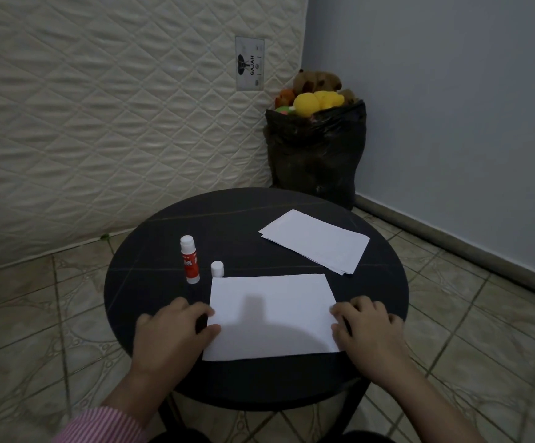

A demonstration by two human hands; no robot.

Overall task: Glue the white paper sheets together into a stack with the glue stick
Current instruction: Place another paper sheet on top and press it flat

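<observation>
A white paper sheet [272, 316] lies flat at the front of the round black table [151, 282]. My left hand [171, 334] rests on the table with its fingertips touching the sheet's left edge. My right hand [366, 334] touches the sheet's right edge the same way. Neither hand lifts the sheet. A red and white glue stick [189, 259] stands upright to the left behind the sheet, uncapped, with its small white cap [217, 269] standing beside it. A pile of white paper sheets [315, 240] lies at the table's back right.
A quilted mattress [115, 123] leans upright behind the table. A black bag [315, 155] full of soft toys stands in the corner by the grey wall. Patterned floor tiles surround the table.
</observation>
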